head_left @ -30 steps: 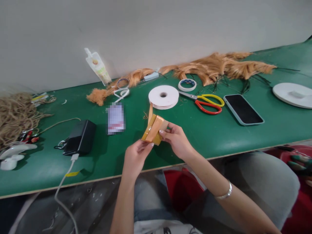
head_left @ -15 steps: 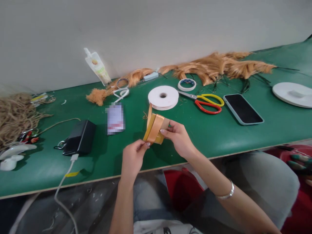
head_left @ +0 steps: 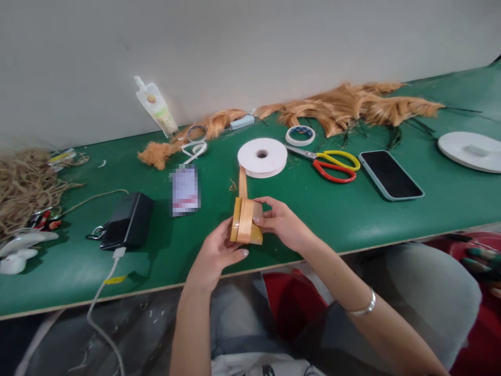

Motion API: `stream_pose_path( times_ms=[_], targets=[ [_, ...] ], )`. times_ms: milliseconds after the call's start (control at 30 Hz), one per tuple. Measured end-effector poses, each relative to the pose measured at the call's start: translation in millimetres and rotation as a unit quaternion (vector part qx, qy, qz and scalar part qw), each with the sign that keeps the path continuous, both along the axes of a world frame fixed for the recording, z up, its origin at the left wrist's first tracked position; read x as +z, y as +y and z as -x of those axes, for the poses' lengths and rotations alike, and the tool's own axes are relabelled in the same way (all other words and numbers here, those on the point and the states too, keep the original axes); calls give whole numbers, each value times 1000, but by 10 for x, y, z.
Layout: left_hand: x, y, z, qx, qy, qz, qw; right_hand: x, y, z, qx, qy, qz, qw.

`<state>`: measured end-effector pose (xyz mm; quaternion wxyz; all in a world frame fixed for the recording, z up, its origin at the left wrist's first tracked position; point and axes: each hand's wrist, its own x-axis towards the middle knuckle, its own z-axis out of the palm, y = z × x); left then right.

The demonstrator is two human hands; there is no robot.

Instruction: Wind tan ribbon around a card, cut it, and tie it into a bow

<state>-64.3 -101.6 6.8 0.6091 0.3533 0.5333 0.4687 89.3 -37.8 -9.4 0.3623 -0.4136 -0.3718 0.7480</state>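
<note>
In the head view my right hand (head_left: 282, 222) pinches a small yellow-brown card (head_left: 257, 237) by its right side, thumb on the front and fingers behind. Peach satin ribbon (head_left: 246, 222) is wrapped around the card's middle. From its top, a strip runs up to a white ribbon spool (head_left: 250, 151) lying flat on the table. My left hand (head_left: 215, 253) is at the card's left and lower edge. Its thumb is stretched out below the card, apart from the fingers, whose tips are partly hidden behind the card.
On the green table (head_left: 324, 219), scissors (head_left: 336, 166), a tape roll (head_left: 300, 136) and a phone (head_left: 391, 175) lie right of the spool. Peach fibre bundles (head_left: 336, 107) line the wall. A black box (head_left: 127, 222) with a cable and tangled cord (head_left: 23, 193) are left.
The wrapped card has turned more upright and moved slightly lower. My left thumb has come off its lower edge, with the fingers now reaching behind. My right hand keeps its hold.
</note>
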Motion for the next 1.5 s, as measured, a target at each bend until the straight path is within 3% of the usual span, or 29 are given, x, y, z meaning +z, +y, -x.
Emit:
stream_pose_path(
  times_ms=[200, 333, 433, 533, 633, 700, 867, 1000, 1200, 1333, 1500],
  targets=[
    [3, 47, -13, 24, 3, 36, 999, -21, 15, 24, 15, -63, -70, 995],
    [-46, 80, -60, 45, 20, 27, 998, -19, 17, 9, 41, -165, -156, 973],
    [-56, 83, -98, 63, 37, 15, 997, -10, -21, -55, 45, -240, -275, 930],
    [-37, 81, -117, 74, 51, 5, 996, -13, -82, -116, 95, -269, -435, 854],
    [1, 73, -115, 77, 60, -4, 995, -36, -122, -133, 121, -279, -505, 808],
    [27, 59, -108, 78, 70, -7, 994, -47, -129, -130, 94, -277, -504, 813],
    [27, 12, -112, 28, 58, -38, 997, -7, -113, -167, 26, -238, -457, 857],
    [-20, 4, -149, -7, 63, -60, 996, 17, -75, -197, -6, -211, -361, 908],
    [-10, 57, -152, 14, 173, -33, 984, -44, -47, -124, -32, -39, -195, 979],
    [23, 82, -148, -4, 215, -62, 975, -30, -72, -86, 10, 34, -105, 994],
    [0, 89, -176, 10, 215, -56, 975, -15, -80, -63, 17, 26, -83, 996]
  ],
)
